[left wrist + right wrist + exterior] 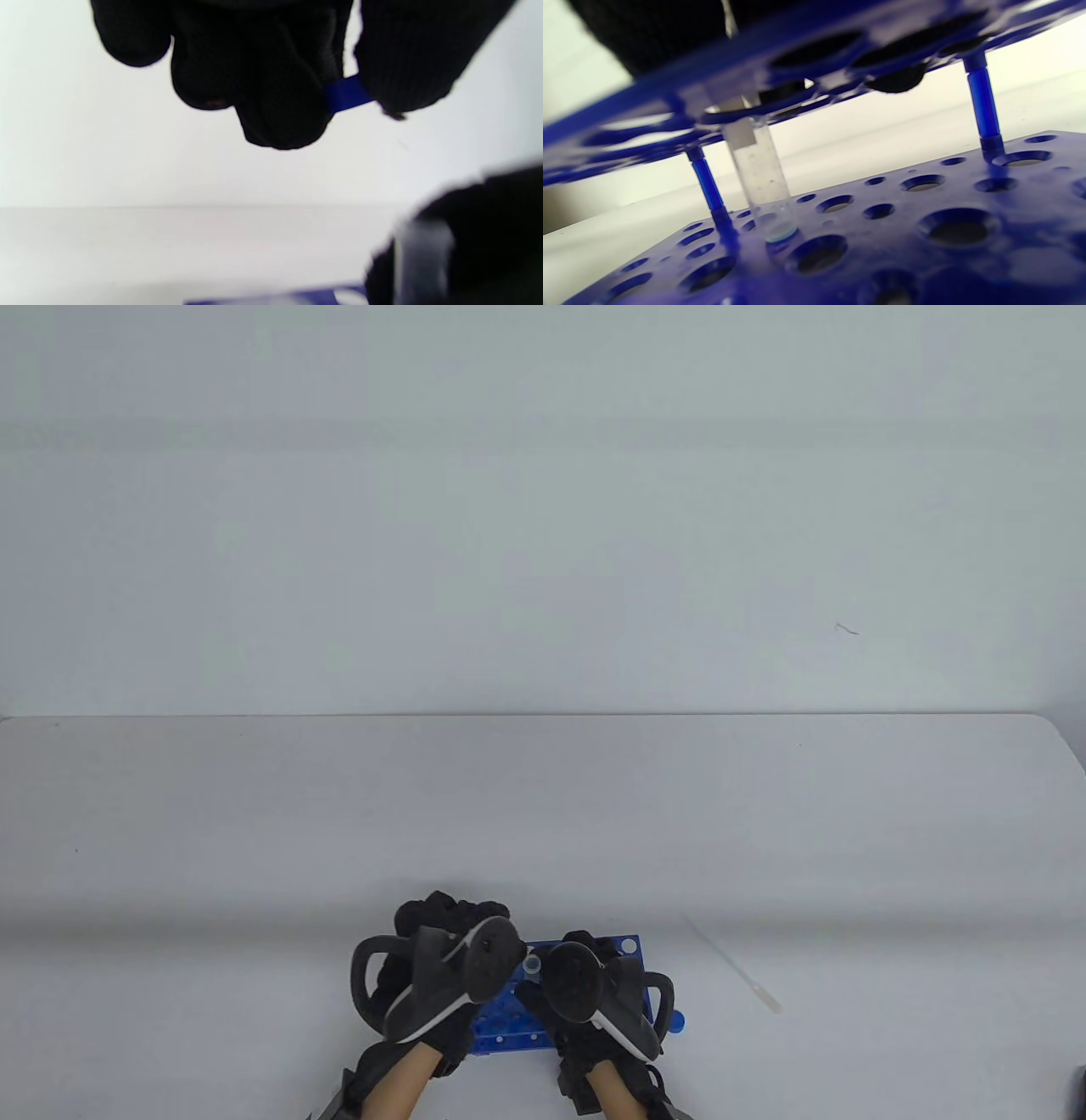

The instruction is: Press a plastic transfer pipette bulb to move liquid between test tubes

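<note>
I'm still setting up; nothing has been drawn yet. My left hand [441, 976] pinches a small blue cap [348, 94] between thumb and fingers [280, 106], lifted above the blue rack [624, 943]. My right hand [594, 993] sits over the rack at the open test tube [761, 178], which stands seated in a base hole; whether those fingers grip the tube I cannot tell. The pipette [734, 967] lies untouched on the worktop [254, 831], well off to the right of my right fingers. Next, I judge, my right hand must reach out and take its bulb gently, without squeezing early.
</note>
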Tool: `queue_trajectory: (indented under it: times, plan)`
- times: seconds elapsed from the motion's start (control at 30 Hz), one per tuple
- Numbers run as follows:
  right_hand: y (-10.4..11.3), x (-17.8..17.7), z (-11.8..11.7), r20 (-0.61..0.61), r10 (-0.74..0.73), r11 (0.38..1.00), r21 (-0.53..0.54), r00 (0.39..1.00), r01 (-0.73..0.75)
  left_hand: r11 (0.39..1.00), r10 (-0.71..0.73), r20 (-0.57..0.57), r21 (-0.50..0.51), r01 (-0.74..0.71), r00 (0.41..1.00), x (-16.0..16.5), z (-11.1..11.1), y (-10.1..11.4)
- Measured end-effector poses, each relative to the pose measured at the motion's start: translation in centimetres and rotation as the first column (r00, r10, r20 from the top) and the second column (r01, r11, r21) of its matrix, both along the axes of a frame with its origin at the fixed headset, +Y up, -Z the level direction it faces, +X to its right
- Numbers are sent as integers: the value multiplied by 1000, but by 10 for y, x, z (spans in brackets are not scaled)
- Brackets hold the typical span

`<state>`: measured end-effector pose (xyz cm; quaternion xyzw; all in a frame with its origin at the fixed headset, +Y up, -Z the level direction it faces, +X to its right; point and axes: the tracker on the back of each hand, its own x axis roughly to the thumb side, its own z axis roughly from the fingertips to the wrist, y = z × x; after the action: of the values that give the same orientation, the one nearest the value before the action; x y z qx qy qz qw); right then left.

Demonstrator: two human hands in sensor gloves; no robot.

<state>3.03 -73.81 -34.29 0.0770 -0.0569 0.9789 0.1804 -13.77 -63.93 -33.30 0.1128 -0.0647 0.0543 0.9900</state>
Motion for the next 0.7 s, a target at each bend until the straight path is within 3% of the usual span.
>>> queue_trajectory:
  times: [0.07, 0.17, 0.3, 0.47, 0.57, 0.7]
  plan:
    - [0, 0, 0, -1, 0, 1000, -1, 1000, 0, 996, 84, -61, 5, -84, 995, -30, -1, 5]
    - [0, 0, 0, -1, 0, 1000, -3, 1000, 0, 980, 189, -139, -30, -195, 972, -71, -5, -6]
    - [0, 0, 0, -1, -1, 1000, -2, 1000, 1, 970, 166, -254, -130, -204, 953, -105, -17, -35]
    - [0, 0, 0, -2, -1, 1000, -4, 1000, 1, 951, -29, -286, -304, -62, 958, -105, -30, -70]
    - [0, 0, 0, -3, -2, 1000, -3, 1000, 2, 899, -162, -235, -435, 45, 958, -98, -36, -92]
    - [-1, 0, 0, -3, -3, 1000, -3, 1000, 3, 859, -216, -203, -504, 88, 955, -93, -39, -108]
